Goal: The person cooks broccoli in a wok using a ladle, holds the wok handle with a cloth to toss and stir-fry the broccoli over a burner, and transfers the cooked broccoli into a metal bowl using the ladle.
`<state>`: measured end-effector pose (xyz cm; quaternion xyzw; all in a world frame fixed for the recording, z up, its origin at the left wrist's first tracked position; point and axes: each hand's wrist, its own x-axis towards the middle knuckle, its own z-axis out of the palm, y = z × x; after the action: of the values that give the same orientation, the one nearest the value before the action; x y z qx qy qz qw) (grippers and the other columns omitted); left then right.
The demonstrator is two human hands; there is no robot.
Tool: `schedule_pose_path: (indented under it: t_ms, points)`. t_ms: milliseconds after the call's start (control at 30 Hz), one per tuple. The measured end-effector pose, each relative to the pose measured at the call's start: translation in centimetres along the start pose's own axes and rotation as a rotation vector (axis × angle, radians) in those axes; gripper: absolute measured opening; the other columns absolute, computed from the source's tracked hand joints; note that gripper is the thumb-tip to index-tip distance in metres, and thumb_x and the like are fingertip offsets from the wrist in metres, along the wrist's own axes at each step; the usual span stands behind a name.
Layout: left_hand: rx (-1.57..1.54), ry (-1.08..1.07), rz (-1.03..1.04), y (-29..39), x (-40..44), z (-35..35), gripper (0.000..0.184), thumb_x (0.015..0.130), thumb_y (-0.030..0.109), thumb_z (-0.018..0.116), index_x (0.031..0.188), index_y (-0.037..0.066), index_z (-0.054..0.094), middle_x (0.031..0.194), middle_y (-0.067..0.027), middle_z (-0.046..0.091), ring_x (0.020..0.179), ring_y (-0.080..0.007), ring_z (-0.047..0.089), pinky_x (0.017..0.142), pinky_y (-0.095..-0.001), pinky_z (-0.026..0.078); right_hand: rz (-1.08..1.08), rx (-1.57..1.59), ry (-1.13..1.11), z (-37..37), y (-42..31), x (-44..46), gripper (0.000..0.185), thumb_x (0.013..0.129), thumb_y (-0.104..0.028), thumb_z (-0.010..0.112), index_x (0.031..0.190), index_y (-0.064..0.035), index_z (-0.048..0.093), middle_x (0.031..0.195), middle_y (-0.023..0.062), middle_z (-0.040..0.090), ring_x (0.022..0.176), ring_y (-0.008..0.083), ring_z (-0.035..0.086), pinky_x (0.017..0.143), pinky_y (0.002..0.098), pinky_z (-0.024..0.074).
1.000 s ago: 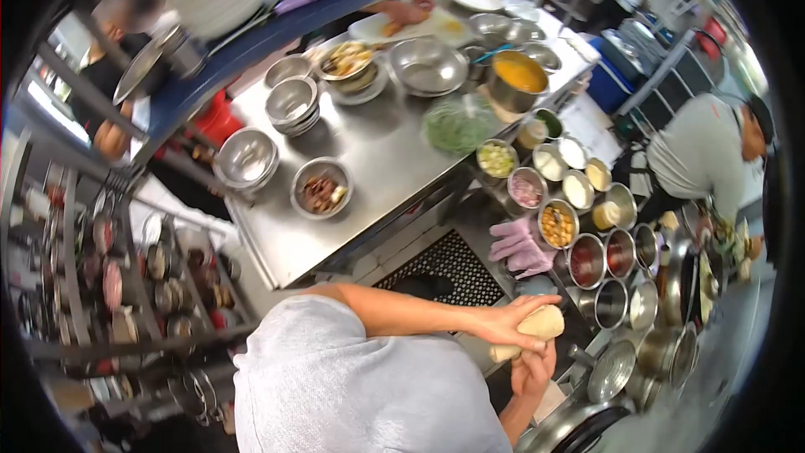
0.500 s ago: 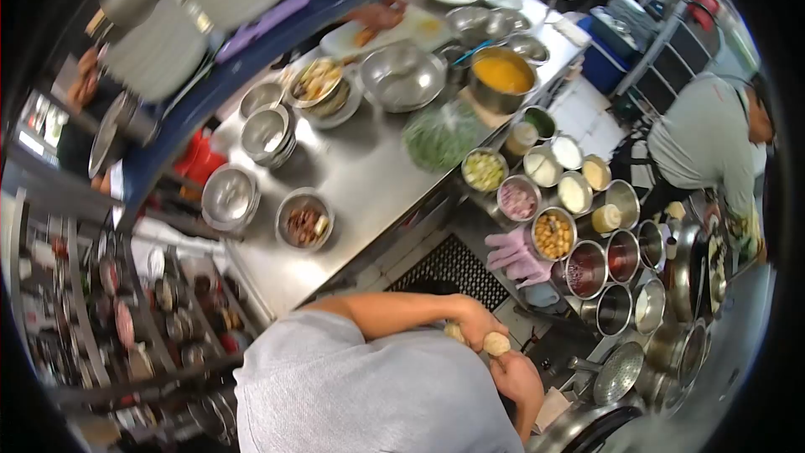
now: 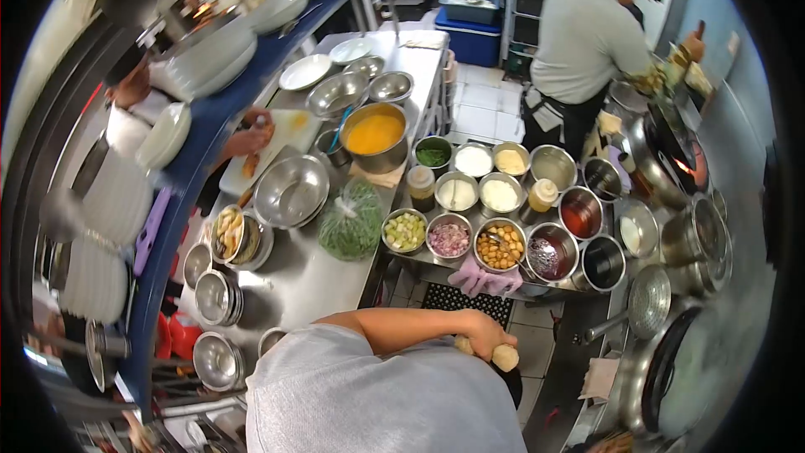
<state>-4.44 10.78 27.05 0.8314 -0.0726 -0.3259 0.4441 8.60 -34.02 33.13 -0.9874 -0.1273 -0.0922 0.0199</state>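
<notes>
Wrapping round a pale roll (image 3: pixel 505 358), the left hand (image 3: pixel 486 334) is closed on it, the roll lying beneath the palm and fingers. One rounded end sticks out on the right of the hand; a smaller part shows on the left. Whether it is cloth or dough cannot be told. Its long axis runs nearly crosswise, dipping slightly, with the rounded end pointing right. The right hand is hidden, so its state cannot be told.

The roll is held above the floor, out beyond the near edge of the counter (image 3: pixel 419 262) of containers, with one black perforated mat (image 3: pixel 457 298) close by. On that edge hangs one pink glove (image 3: pixel 486 280). Toward the counter's near left corner stand three containers: one of green pieces (image 3: pixel 404 231), one of diced pink pieces (image 3: pixel 449 236), one of golden pieces (image 3: pixel 495 243). Two squeeze bottles (image 3: pixel 543 195) stand behind. Along the right edge of the long counter (image 3: pixel 314 281) are one pot of orange liquid (image 3: pixel 375 132) and one bag of greens (image 3: pixel 350 222).
</notes>
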Motion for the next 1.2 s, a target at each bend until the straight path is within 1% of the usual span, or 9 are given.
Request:
schedule_pose_path:
  t_ms: [200, 267, 333, 367, 500, 700, 800, 967, 1200]
  points:
    - [0.048, -0.096, 0.001, 2.3, 1.7, -2.5, 0.068, 0.075, 0.032, 0.074, 0.136, 0.019, 0.046, 0.117, -0.0163, 0.064, 0.109, -0.0348, 0.061, 0.092, -0.0453, 0.047, 0.956, 0.122, -0.243, 13.2, 19.5, -20.0, 0.050, 0.090, -0.022, 0.056, 0.132, 0.0051, 0.050, 0.122, 0.0280, 0.058, 0.113, 0.0414, 0.055, 0.094, 0.0460, 0.0449]
    - [0.020, -0.193, -0.046, 4.1, 2.6, -3.6, 0.065, 0.078, 0.032, 0.074, 0.135, 0.019, 0.046, 0.117, -0.0149, 0.064, 0.108, -0.0320, 0.062, 0.091, -0.0415, 0.049, 0.802, 0.121, -0.383, 19.1, 21.7, -27.4, 0.055, 0.087, -0.030, 0.061, 0.130, 0.0043, 0.051, 0.111, 0.0285, 0.064, 0.109, 0.0444, 0.059, 0.089, 0.0489, 0.0481]
    - [0.069, -0.202, -0.018, 2.8, 4.9, -2.7, 0.064, 0.080, 0.031, 0.073, 0.136, 0.019, 0.044, 0.117, -0.0161, 0.064, 0.108, -0.0320, 0.063, 0.091, -0.0399, 0.049, 1.133, 0.318, -0.238, 12.8, 11.1, -22.1, 0.065, 0.089, -0.027, 0.058, 0.140, 0.0083, 0.039, 0.144, 0.0281, 0.043, 0.134, 0.0379, 0.042, 0.110, 0.0417, 0.0348]
    - [0.104, -0.198, -0.066, 4.0, 5.9, -2.8, 0.064, 0.080, 0.030, 0.073, 0.137, 0.019, 0.043, 0.118, -0.0169, 0.064, 0.109, -0.0324, 0.063, 0.092, -0.0399, 0.049, 0.972, 0.473, 0.022, 17.2, 12.7, -24.9, 0.063, 0.087, -0.019, 0.061, 0.139, 0.0091, 0.040, 0.141, 0.0277, 0.046, 0.133, 0.0396, 0.043, 0.110, 0.0412, 0.0347]
    - [0.151, -0.302, -0.013, 7.8, 10.2, -2.2, 0.063, 0.079, 0.024, 0.072, 0.135, 0.014, 0.045, 0.119, -0.0195, 0.063, 0.111, -0.0357, 0.061, 0.094, -0.0403, 0.048, 1.208, 0.439, -0.027, 14.6, 9.9, -21.0, 0.056, 0.083, -0.011, 0.063, 0.136, -0.0023, 0.047, 0.115, 0.0257, 0.064, 0.104, 0.0382, 0.064, 0.087, 0.0424, 0.0511]
    - [0.313, -0.411, 0.024, 11.0, 16.9, -0.1, 0.064, 0.079, 0.022, 0.072, 0.135, 0.013, 0.045, 0.119, -0.0232, 0.061, 0.112, -0.0374, 0.060, 0.093, -0.0409, 0.048, 1.095, 0.729, 0.110, 18.3, 12.5, -19.8, 0.062, 0.077, -0.007, 0.061, 0.137, -0.0043, 0.045, 0.103, 0.0246, 0.067, 0.093, 0.0349, 0.068, 0.079, 0.0408, 0.0528]
    - [0.286, -0.334, 0.035, 13.1, 19.6, -0.4, 0.065, 0.079, 0.024, 0.072, 0.136, 0.013, 0.043, 0.120, -0.0235, 0.061, 0.112, -0.0386, 0.060, 0.094, -0.0420, 0.047, 1.259, 0.977, 0.066, 14.8, 11.8, -15.9, 0.062, 0.080, -0.005, 0.060, 0.139, -0.0051, 0.042, 0.091, 0.0157, 0.064, 0.072, 0.0220, 0.064, 0.062, 0.0341, 0.0538]
    - [0.372, -0.233, -0.135, 8.0, 20.7, 0.2, 0.068, 0.079, 0.030, 0.073, 0.137, 0.014, 0.040, 0.122, -0.0239, 0.061, 0.111, -0.0446, 0.058, 0.092, -0.0473, 0.048, 1.379, 1.317, 0.322, 10.3, 15.4, -12.6, 0.053, 0.078, -0.006, 0.055, 0.129, 0.0025, 0.046, 0.062, -0.0002, 0.046, 0.043, 0.0087, 0.040, 0.036, 0.0244, 0.0305]
    - [0.013, 0.112, -0.378, 0.7, 19.0, 1.4, 0.070, 0.082, 0.030, 0.074, 0.138, 0.008, 0.037, 0.117, -0.0222, 0.062, 0.104, -0.0356, 0.063, 0.088, -0.0443, 0.050, 1.019, 1.733, 0.424, 2.3, 12.9, -6.4, 0.041, 0.080, -0.005, 0.060, 0.121, -0.0033, 0.051, 0.065, 0.0038, 0.050, 0.044, 0.0107, 0.044, 0.039, 0.0251, 0.0348]
